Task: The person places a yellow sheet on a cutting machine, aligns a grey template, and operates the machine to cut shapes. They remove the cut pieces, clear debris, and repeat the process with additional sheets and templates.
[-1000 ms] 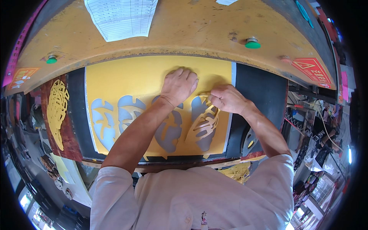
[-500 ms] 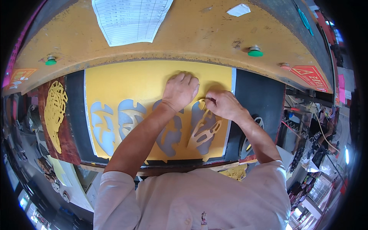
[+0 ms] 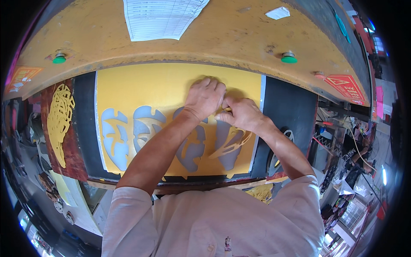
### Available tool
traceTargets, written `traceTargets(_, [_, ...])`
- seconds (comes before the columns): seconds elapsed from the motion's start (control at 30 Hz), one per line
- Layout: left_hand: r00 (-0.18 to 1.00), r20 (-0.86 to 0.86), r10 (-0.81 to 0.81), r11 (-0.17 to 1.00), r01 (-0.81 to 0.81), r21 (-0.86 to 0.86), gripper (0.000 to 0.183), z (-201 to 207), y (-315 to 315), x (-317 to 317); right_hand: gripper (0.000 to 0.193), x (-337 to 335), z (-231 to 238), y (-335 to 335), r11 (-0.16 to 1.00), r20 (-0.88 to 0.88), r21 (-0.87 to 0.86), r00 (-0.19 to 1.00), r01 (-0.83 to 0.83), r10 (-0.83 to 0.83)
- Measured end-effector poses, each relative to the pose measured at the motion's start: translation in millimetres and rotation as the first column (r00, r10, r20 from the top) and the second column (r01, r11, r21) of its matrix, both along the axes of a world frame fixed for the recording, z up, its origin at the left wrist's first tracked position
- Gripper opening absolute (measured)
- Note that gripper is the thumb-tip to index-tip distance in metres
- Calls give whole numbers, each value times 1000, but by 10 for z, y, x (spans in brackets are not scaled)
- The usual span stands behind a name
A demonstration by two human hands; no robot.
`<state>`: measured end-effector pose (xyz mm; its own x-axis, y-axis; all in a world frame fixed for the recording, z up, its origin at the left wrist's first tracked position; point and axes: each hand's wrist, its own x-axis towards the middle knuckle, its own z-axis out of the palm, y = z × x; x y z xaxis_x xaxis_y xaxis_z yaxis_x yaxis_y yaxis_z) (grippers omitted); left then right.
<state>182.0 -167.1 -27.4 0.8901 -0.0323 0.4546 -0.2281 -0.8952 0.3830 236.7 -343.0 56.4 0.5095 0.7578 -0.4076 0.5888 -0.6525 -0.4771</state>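
Observation:
A yellow sheet (image 3: 141,85) lies flat on a black work surface, with a row of curved, shoe-upper-like openings cut through it that show grey beneath. My left hand (image 3: 205,97) is closed, its knuckles up, resting on the sheet above the third opening; what its fingertips hold is hidden. Beside it, my right hand (image 3: 245,113) pinches a thin yellow cut-out strip (image 3: 229,148) over the rightmost opening. The strip is lifted and slants across that opening, its lower tip near the sheet.
Behind the sheet rises a yellow machine beam (image 3: 222,43) with a green button (image 3: 59,58), another green button (image 3: 289,58) and a paper form (image 3: 160,19). A yellow scrap pile (image 3: 61,124) lies at left. A dark oval die (image 3: 278,152) stands at right.
My right hand has drawn closer to my left, and the yellow strip has turned and bent up with it. The whole view has shifted slightly. My left hand stays on the sheet.

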Motion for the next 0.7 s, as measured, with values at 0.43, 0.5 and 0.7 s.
traceTargets(0.43, [1000, 12, -15, 999, 14, 42, 13, 26, -13, 14, 29, 400, 33, 249, 909, -91, -204, 932, -363, 351])
traceTargets(0.5, [999, 27, -18, 999, 17, 38, 14, 29, -9, 18, 29, 526, -14, 153, 923, -194, -96, 916, -373, 350])
traceTargets(0.7, [1000, 12, -5, 996, 4, 87, 14, 29, -5, 12, 31, 590, -216, -256, 968, -422, 240, 890, -71, 170])
